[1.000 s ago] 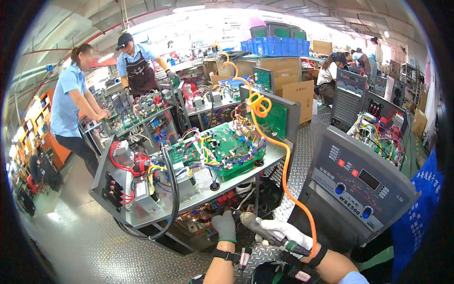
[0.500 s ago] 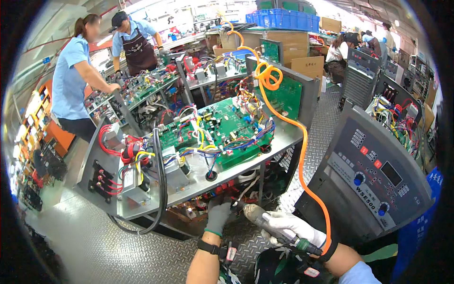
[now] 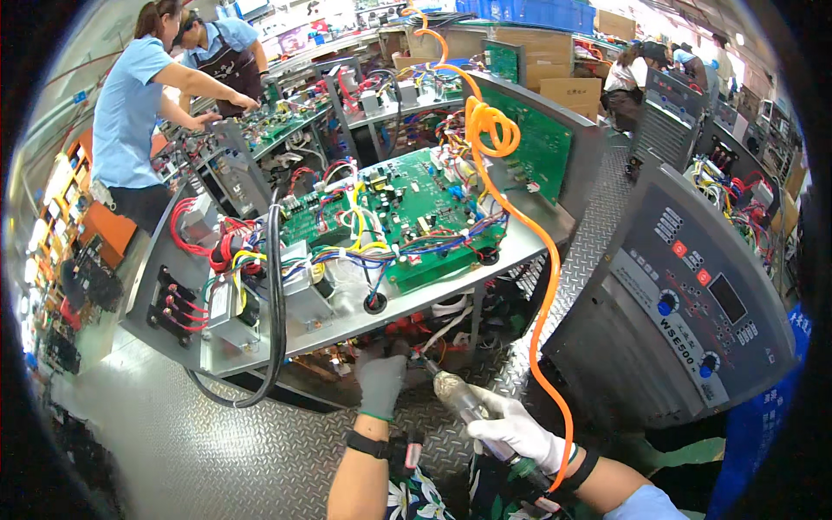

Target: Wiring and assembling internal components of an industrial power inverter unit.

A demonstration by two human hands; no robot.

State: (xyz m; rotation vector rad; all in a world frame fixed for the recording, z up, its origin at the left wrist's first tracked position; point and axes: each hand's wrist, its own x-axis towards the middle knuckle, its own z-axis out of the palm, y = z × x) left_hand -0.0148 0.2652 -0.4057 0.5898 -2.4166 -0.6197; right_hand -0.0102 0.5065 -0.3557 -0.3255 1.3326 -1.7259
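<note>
The metal case (image 3: 582,173) is standing on a bumpy, shiny floor (image 3: 199,433). Its flat shelf (image 3: 354,319) is carrying a green board (image 3: 433,208), and tangled wires (image 3: 452,327) are lying in the space below. The right hand (image 3: 524,432), in a white glove, is gripping a long, round gray tool (image 3: 466,403) that is pointing into that space, near the left hand (image 3: 381,383). That gray-gloved hand is reaching in; its fingertips are hiding, so I cannot tell their grip. A curly orange hose (image 3: 548,342) is hanging by the tool.
</note>
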